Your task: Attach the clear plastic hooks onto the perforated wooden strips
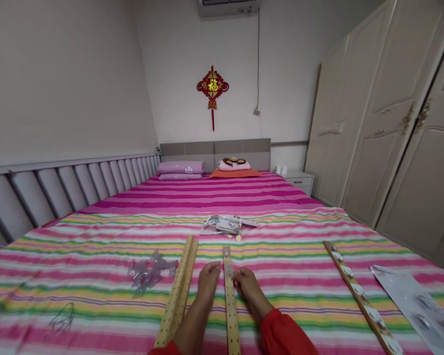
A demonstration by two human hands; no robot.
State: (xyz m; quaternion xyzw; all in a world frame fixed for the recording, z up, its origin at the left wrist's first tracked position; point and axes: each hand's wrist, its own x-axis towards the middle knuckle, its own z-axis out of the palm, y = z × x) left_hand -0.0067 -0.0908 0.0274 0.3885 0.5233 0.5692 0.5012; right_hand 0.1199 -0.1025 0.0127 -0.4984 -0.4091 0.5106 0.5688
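A narrow wooden slat (230, 301) with a row of holes lies lengthwise on the striped bedsheet (96, 236) in front of me. My left hand (208, 277) rests against its left edge, fingers curled. My right hand (246, 282) is on its right side, fingers pinched near a small metal fitting at the slat's upper part. What the fingers hold is too small to make out. Both sleeves are red. A pair of similar slats (179, 291) lies just left of my left hand.
A slat with white discs (360, 293) lies at the right, beside a plastic sheet of fittings (418, 305). A clear bag of hardware (225, 224) sits farther up the bed; clear plastic pieces (150, 271) lie left. Pillows (181, 168), a nightstand (299, 180) and wardrobe (392, 128) stand beyond.
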